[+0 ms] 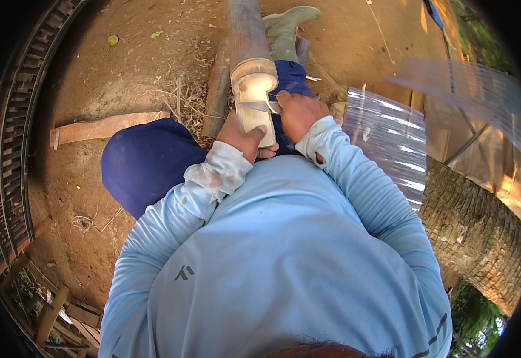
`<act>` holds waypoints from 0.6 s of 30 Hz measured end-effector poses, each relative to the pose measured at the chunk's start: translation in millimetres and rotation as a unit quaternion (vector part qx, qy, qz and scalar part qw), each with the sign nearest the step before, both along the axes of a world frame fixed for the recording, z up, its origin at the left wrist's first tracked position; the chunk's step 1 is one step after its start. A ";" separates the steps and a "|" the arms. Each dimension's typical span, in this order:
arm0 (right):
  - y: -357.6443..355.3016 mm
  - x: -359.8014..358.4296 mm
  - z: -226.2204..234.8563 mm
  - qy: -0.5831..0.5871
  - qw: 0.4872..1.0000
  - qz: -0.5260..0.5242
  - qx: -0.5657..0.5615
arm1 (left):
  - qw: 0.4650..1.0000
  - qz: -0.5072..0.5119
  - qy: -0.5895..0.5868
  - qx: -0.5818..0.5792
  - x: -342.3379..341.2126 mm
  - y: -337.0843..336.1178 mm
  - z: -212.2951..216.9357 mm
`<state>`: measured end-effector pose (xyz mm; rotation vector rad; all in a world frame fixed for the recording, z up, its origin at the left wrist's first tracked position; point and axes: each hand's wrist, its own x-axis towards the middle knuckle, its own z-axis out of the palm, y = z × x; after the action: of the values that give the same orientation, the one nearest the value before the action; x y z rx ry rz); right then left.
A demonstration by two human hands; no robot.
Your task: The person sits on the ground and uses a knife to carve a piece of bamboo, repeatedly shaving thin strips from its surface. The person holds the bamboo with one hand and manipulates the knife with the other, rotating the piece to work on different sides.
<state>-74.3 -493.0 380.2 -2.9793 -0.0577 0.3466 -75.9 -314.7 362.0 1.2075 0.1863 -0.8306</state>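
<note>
Bamboo pole (250,71) lies between my knees, left hand (244,136) gripping its cut end, right hand (298,113) clenching the knife (260,107) across it; a slip could cut my thumb.

We see bright daylight from upper right, glare on clear sheet (392,134), soft shade over ground (99,77), fisheye bending, black rim.
</note>
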 end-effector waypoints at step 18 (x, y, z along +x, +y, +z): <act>-10.0 -1.1 19.3 0.050 0.964 0.036 0.259 | 0.989 0.015 0.025 -0.142 3.0 13.7 7.6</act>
<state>-75.4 -503.1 399.6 -2.4432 -0.2123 0.4167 -72.9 -300.9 369.6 0.9156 0.1208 -0.8314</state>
